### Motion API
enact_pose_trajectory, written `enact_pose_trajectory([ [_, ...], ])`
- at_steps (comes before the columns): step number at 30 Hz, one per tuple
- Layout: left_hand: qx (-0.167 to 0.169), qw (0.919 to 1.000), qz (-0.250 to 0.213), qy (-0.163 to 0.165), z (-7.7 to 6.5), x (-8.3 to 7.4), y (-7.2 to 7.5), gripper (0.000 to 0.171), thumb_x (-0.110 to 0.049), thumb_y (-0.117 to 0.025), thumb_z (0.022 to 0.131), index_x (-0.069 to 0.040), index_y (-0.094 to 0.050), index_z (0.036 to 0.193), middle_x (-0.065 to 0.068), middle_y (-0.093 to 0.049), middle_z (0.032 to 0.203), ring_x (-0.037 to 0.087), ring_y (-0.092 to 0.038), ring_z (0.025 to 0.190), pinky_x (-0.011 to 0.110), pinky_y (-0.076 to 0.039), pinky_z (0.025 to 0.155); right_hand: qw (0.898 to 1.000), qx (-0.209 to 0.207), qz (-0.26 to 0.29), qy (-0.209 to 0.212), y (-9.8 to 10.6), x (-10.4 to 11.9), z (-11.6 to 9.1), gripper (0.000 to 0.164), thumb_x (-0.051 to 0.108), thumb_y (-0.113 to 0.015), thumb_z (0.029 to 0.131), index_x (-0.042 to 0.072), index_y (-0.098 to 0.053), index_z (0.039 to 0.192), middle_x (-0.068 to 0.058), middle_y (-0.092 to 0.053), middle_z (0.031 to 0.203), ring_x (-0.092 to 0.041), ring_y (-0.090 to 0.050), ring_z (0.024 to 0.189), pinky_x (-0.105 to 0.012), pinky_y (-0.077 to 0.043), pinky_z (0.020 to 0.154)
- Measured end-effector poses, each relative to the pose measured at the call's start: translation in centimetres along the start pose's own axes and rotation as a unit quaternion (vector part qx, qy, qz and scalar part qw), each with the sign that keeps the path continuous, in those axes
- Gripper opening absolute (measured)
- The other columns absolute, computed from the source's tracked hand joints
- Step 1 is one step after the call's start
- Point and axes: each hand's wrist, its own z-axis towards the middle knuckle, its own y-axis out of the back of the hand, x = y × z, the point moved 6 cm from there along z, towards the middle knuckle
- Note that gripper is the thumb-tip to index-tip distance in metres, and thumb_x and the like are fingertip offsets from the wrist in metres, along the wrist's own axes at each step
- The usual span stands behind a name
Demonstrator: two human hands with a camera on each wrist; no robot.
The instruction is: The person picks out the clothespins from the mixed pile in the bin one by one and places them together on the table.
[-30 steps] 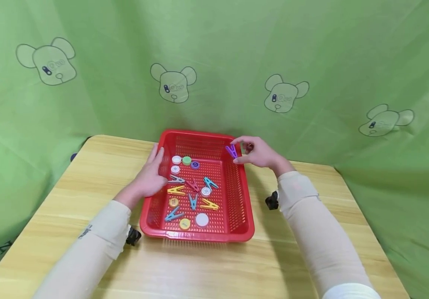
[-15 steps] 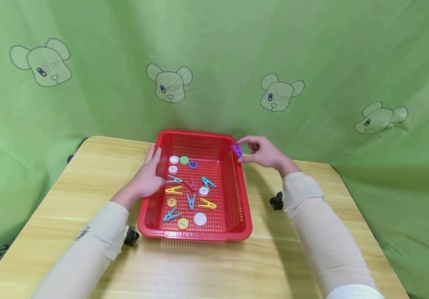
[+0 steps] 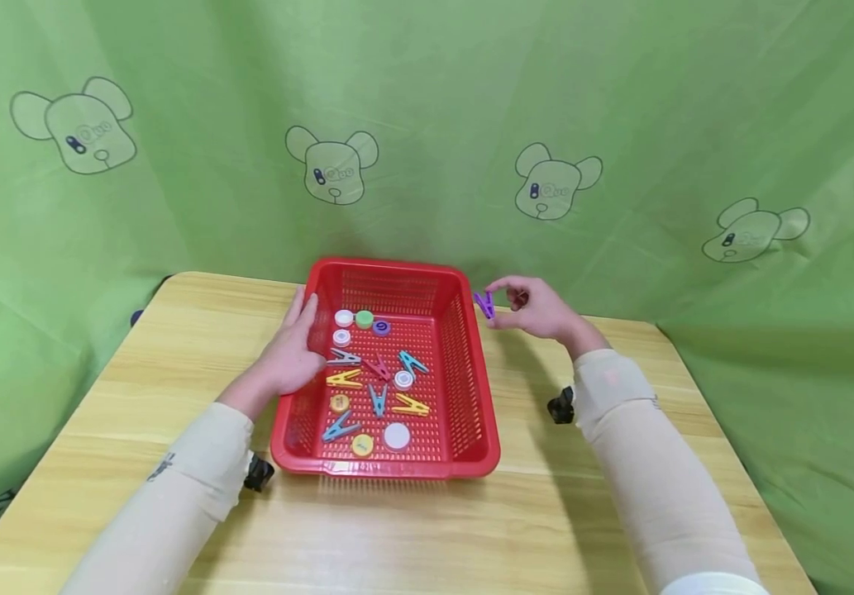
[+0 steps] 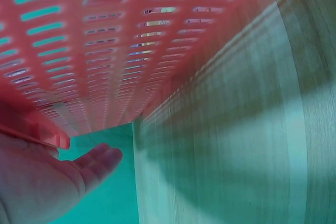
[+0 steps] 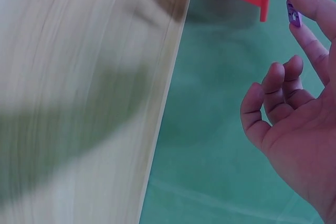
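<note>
Just outside the red basket's [image 3: 464, 413] far right corner, the right hand [image 3: 538, 310] pinches the purple clothespin [image 3: 484, 304], which sat over the rim 1 second ago, so it is out. The left hand [image 3: 288, 355] rests flat-fingered on the left wall.

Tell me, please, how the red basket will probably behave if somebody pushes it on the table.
The red basket has thin perforated plastic walls, so it is probably light and would slide easily on the smooth wooden table. Its wide, low shape should resist tipping. The loose clothespins and caps inside would likely shift.
</note>
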Motion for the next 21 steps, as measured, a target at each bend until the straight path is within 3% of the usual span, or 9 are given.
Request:
enact_pose_trajectory([
  [4,0.002,1.0000,-0.004,0.002,0.1,0.1,-0.1,0.106,0.003,-0.064,0.078,-0.012,-0.001,0.161,-0.005,0.022,0.163,0.038,-0.001,0.149,0.059,-0.034,0.108,1.000,0.002,0.006,-0.016,-0.1,-1.0,-0.3,0.056,0.014,-0.086,0.076,0.004,-0.064,0.126,-0.017,-0.049,0.089,-0.024,-0.043,0.073,-0.033,-0.041,0.065],
  [12,0.004,1.0000,-0.005,0.000,0.1,0.2,-0.1,0.105,0.003,-0.064,0.079,-0.012,-0.001,0.161,-0.004,0.022,0.163,0.037,-0.001,0.149,0.058,-0.035,0.107,0.999,-0.003,0.008,-0.030,-0.2,-2.4,-0.9,0.056,0.012,-0.086,0.076,0.001,-0.063,0.126,-0.012,-0.048,0.089,-0.024,-0.044,0.076,-0.033,-0.042,0.067],
  [21,0.012,0.9999,0.011,-0.002,-0.1,-0.1,-0.1,0.104,0.004,-0.064,0.080,-0.010,-0.001,0.161,-0.003,0.022,0.163,0.039,-0.004,0.149,0.058,-0.040,0.104,0.997,-0.003,0.031,-0.066,-0.5,-4.8,-2.2,0.058,0.012,-0.086,0.076,0.003,-0.062,0.128,-0.017,-0.047,0.092,-0.021,-0.043,0.075,-0.027,-0.042,0.060],
])
